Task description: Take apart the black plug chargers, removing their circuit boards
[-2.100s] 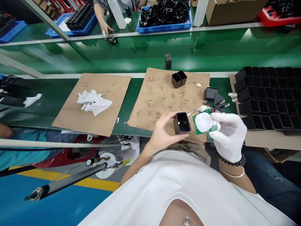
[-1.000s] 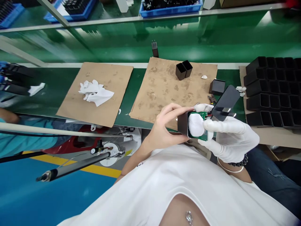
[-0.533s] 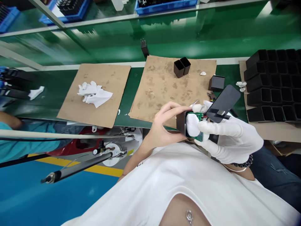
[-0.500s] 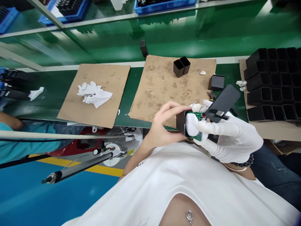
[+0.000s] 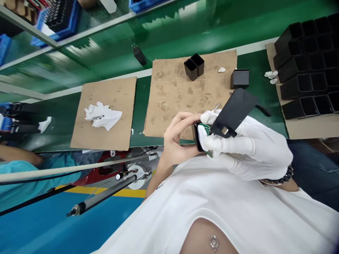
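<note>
My bare left hand grips a black square plastic case on its side, fingers along the top and thumb underneath. In a white glove, my right hand is closed around a green circuit board at the case's open end. Part of that board lies inside the case. A white pad presses against the board under the gloved fingers. Over the gloved fingers stands a flat black cover, tilted, with a metal prong piece near its lower edge. My gloved fingers hide much of the board.
Two open black cases stand on stained cardboard; another black case sits to their right. Rows of black cases fill the right side. White cloth gloves lie on the left cardboard. A plug-ended adapter stands behind.
The circuit board has gone deeper into the case, and my right hand has come closer to the left. The black cover now tilts further over the gloved fingers. The camera view has turned.
</note>
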The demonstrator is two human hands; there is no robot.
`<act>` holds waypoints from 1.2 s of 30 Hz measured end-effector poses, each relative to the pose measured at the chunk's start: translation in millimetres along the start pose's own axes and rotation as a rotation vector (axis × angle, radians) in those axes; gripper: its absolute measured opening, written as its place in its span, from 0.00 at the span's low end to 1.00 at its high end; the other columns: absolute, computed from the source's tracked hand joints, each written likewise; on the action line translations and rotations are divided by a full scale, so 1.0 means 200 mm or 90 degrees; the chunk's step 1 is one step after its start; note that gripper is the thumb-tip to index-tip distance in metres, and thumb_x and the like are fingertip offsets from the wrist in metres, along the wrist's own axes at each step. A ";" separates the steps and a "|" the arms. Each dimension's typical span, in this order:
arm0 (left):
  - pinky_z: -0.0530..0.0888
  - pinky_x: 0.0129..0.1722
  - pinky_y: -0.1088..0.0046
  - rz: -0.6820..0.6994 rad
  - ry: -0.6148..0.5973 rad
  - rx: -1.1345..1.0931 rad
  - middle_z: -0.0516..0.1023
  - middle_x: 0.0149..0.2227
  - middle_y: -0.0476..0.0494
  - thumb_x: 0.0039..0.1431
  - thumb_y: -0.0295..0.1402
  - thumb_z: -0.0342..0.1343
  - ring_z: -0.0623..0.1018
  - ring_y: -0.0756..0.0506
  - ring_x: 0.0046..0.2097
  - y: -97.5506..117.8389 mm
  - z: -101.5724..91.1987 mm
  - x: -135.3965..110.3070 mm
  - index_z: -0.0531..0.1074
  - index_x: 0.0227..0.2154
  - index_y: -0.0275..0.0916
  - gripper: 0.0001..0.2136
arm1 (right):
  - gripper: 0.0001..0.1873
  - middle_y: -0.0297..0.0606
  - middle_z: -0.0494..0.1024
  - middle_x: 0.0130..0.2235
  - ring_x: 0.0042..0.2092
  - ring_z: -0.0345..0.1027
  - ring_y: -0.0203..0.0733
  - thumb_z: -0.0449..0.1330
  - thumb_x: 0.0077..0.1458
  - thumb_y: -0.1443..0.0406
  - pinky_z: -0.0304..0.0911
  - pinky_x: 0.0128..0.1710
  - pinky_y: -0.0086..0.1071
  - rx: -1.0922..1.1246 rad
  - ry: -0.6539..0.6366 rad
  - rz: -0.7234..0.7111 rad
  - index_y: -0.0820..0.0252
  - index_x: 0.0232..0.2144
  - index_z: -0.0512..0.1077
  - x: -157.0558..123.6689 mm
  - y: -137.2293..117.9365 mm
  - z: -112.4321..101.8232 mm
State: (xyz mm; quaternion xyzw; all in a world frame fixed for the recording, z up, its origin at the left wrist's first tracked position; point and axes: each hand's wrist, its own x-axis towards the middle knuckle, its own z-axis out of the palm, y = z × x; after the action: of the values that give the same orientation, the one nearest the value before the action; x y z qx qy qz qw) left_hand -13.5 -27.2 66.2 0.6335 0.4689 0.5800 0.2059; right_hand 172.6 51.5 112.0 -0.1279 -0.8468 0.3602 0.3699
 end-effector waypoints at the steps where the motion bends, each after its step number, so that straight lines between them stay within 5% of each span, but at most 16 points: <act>1: 0.75 0.50 0.64 0.001 0.002 -0.003 0.77 0.48 0.44 0.53 0.46 0.70 0.77 0.41 0.50 0.00 0.00 0.00 0.74 0.57 0.48 0.28 | 0.07 0.35 0.83 0.45 0.48 0.76 0.41 0.61 0.62 0.68 0.73 0.47 0.42 -0.022 -0.009 -0.026 0.49 0.37 0.78 -0.01 0.00 0.00; 10: 0.75 0.49 0.64 -0.049 0.018 -0.001 0.77 0.44 0.44 0.46 0.41 0.75 0.77 0.43 0.46 0.03 0.01 -0.01 0.77 0.52 0.44 0.28 | 0.16 0.47 0.80 0.52 0.56 0.76 0.53 0.62 0.60 0.67 0.74 0.51 0.48 -0.137 -0.077 -0.080 0.56 0.51 0.73 0.00 -0.02 -0.01; 14: 0.75 0.49 0.66 -0.102 0.021 -0.012 0.79 0.46 0.42 0.42 0.38 0.77 0.78 0.42 0.48 0.00 0.01 -0.02 0.77 0.52 0.42 0.31 | 0.13 0.43 0.76 0.61 0.53 0.78 0.50 0.64 0.61 0.65 0.76 0.51 0.43 -0.085 -0.057 0.016 0.51 0.48 0.78 -0.03 0.03 -0.03; 19: 0.76 0.45 0.65 -0.232 -0.101 -0.196 0.81 0.43 0.41 0.38 0.50 0.76 0.79 0.41 0.45 -0.07 -0.02 -0.02 0.80 0.48 0.39 0.33 | 0.17 0.32 0.69 0.67 0.66 0.67 0.56 0.67 0.59 0.59 0.68 0.64 0.51 0.060 0.088 0.121 0.46 0.51 0.79 -0.02 0.12 -0.09; 23: 0.75 0.44 0.64 -0.274 -0.196 -0.275 0.81 0.40 0.41 0.38 0.55 0.74 0.79 0.40 0.44 -0.09 -0.04 -0.02 0.80 0.47 0.39 0.34 | 0.14 0.32 0.80 0.57 0.58 0.75 0.53 0.71 0.56 0.61 0.73 0.62 0.45 0.142 -0.009 0.175 0.47 0.46 0.82 0.04 0.17 -0.13; 28: 0.75 0.49 0.62 -0.238 -0.056 -0.021 0.80 0.44 0.40 0.44 0.46 0.75 0.78 0.40 0.47 -0.07 0.01 -0.02 0.78 0.49 0.40 0.29 | 0.14 0.33 0.85 0.49 0.52 0.80 0.49 0.71 0.54 0.65 0.76 0.58 0.42 0.217 0.008 0.316 0.52 0.44 0.83 0.04 0.20 -0.10; 32: 0.71 0.59 0.56 -0.144 0.095 0.300 0.81 0.44 0.41 0.49 0.35 0.71 0.78 0.41 0.47 -0.16 0.14 -0.03 0.76 0.50 0.42 0.23 | 0.11 0.36 0.86 0.45 0.48 0.82 0.48 0.72 0.50 0.65 0.78 0.55 0.41 0.198 0.185 0.381 0.55 0.39 0.84 0.00 0.27 0.07; 36: 0.64 0.66 0.52 -0.115 0.148 0.448 0.82 0.46 0.40 0.53 0.35 0.66 0.80 0.40 0.48 -0.30 0.25 -0.04 0.72 0.52 0.40 0.23 | 0.11 0.39 0.85 0.47 0.51 0.81 0.49 0.70 0.53 0.64 0.75 0.59 0.44 0.137 0.355 0.363 0.57 0.41 0.84 -0.03 0.33 0.29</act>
State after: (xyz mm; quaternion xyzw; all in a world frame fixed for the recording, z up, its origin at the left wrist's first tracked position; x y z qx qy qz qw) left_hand 13.1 9.3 1.8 0.5517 0.7136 0.4309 -0.0287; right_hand 132.5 64.5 35.3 -0.4108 -0.6023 0.4863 0.4817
